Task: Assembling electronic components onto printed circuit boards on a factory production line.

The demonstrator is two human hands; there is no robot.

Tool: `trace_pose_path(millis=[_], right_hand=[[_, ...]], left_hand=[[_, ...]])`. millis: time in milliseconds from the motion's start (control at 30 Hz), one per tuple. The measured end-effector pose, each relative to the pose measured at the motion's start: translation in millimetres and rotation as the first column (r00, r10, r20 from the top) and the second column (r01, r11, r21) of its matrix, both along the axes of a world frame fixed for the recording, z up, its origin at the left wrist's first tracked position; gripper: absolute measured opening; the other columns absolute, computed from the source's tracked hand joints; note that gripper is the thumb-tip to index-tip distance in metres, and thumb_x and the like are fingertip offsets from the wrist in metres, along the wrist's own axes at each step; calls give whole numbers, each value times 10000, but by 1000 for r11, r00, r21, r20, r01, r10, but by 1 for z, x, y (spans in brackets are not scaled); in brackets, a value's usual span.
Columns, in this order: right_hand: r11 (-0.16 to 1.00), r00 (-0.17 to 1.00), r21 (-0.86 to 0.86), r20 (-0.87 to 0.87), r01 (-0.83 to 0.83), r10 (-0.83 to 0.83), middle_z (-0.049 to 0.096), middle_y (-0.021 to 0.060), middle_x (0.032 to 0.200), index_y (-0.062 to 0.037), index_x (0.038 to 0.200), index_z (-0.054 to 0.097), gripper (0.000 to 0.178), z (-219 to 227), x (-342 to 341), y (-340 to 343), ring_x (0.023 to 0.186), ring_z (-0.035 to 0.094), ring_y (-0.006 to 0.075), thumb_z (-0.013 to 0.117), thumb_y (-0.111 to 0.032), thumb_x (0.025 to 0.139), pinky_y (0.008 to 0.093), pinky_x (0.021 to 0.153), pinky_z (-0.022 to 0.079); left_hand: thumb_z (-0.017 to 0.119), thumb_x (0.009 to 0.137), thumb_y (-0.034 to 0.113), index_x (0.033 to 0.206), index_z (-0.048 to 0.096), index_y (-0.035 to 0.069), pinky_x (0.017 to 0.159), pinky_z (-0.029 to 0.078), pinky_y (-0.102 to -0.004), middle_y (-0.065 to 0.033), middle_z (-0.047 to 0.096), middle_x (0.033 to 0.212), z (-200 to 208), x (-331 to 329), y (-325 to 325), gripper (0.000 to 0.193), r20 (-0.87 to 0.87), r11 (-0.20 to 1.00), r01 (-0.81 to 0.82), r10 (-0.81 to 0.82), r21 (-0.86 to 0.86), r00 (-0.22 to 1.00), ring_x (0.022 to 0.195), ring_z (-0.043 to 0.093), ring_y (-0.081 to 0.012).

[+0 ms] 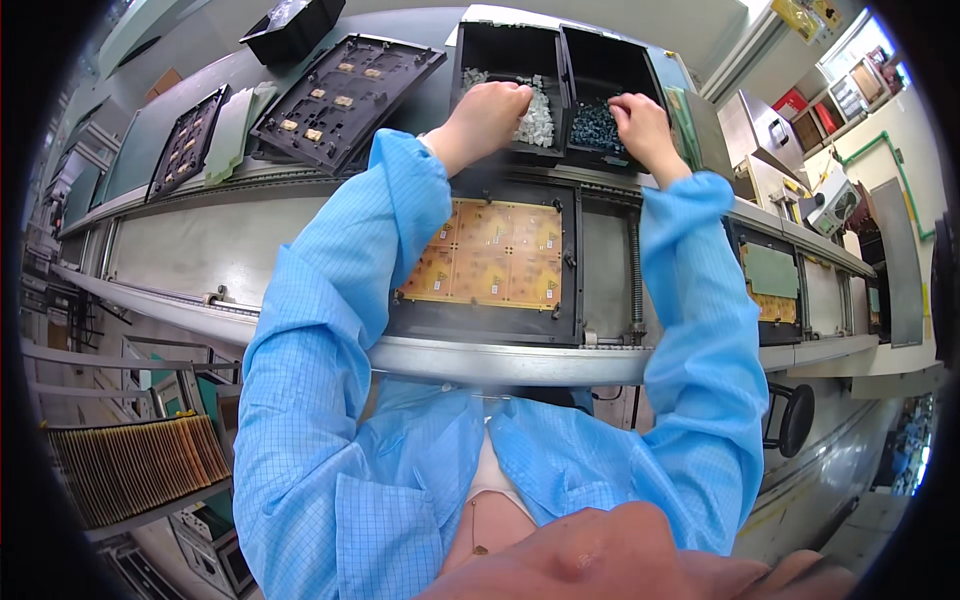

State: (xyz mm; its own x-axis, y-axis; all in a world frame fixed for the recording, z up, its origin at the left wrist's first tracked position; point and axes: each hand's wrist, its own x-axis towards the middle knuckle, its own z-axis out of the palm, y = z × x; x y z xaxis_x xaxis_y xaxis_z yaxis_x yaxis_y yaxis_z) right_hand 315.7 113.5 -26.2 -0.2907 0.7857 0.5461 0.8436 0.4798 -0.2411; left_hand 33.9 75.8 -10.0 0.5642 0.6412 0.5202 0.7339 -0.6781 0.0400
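My left hand (485,122) is over the left black bin (510,50), its fingers curled together beside a heap of small white parts (539,122). Whatever those fingers hold, if anything, is hidden. My right hand (645,132) hangs at the right side of the second black bin (612,60), thumb and fingertips pinched together. Small dark blue parts (592,128) lie in that bin; nothing can be made out in the pinch. Nearer to me, an orange circuit board panel (500,250) sits in a black carrier (572,225) on the conveyor, partly covered by my left sleeve.
A black fixture plate (350,80) with small boards lies tilted at the back left, near a second fixture (185,145) and green sheets (232,135). Another carrier with a green-covered board (770,270) stands right. The conveyor's metal rail (500,362) runs before me; a board rack (140,465) stands lower left.
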Motion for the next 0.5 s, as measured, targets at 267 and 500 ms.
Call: trace_pose_path(millis=[267,500], right_hand=[[880,924,-283,152,382,-352,572,231,1284,-12,1156,670,323,-34,-25,97,1214,522,419,522,-188,930,471,1055,424],[787,837,-413,500,458,-224,643,234,1202,-21,1114,698,305,-21,-26,96,1165,599,389,560,-130,865,447,992,483]], left_hand=[[625,824,5,917,585,59,639,499,-415,-120,602,835,29,-18,-70,115,229,993,77,-54,-93,972,727,616,-348],[679,816,30,896,685,42,704,526,-387,-122,639,910,24,-44,-108,82,344,948,128,-21,-290,939,802,645,-323]])
